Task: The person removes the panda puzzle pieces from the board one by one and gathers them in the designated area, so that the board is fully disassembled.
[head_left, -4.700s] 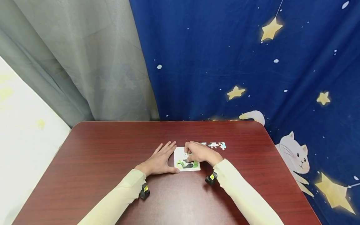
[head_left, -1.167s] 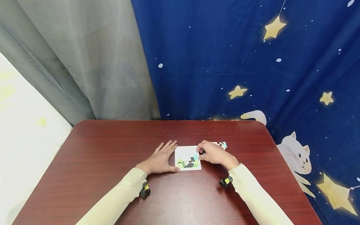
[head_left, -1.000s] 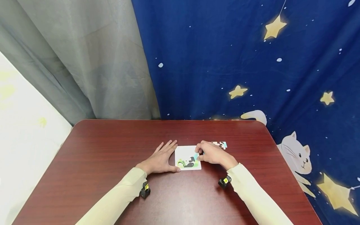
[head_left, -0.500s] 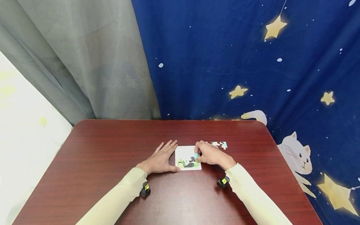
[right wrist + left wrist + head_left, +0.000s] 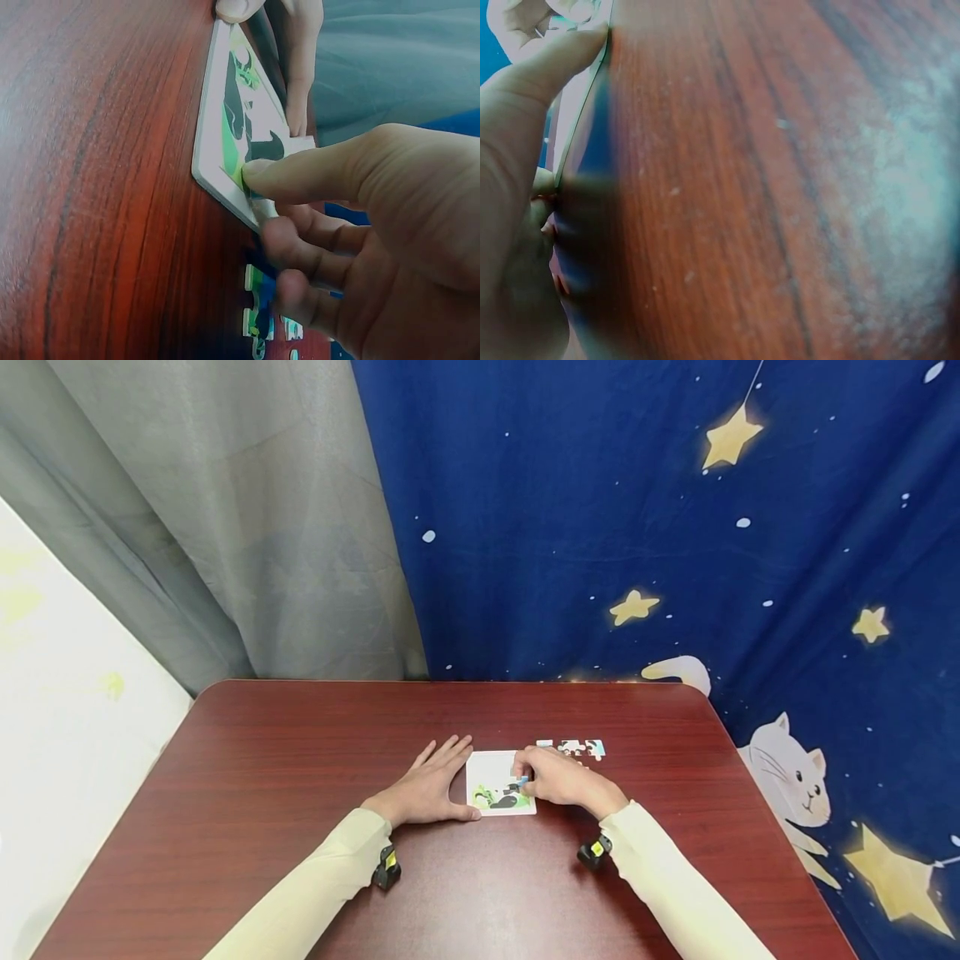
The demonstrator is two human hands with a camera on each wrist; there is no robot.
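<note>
A white square puzzle board (image 5: pixel 489 767) lies on the table, with joined pieces (image 5: pixel 501 798) of a green and black picture along its near part. My left hand (image 5: pixel 429 787) lies spread at its left side, thumb touching the near left corner. My right hand (image 5: pixel 561 778) is over the board's right side. Its thumb and curled fingers pinch a bluish puzzle piece (image 5: pixel 522 782) at the picture's right end, mostly hidden by the fingers. In the right wrist view the right thumb (image 5: pixel 300 172) presses at the pieces on the board.
Several loose puzzle pieces (image 5: pixel 573 747) lie on the table beyond the right hand, partly hidden by it. The dark red wooden table (image 5: pixel 300 735) ends at a back edge before grey and blue curtains (image 5: pixel 525 527).
My right hand has moved from the board's upper middle to its right edge, then slightly left and nearer. More picture shows at the board's right. My left hand stays at the board's left.
</note>
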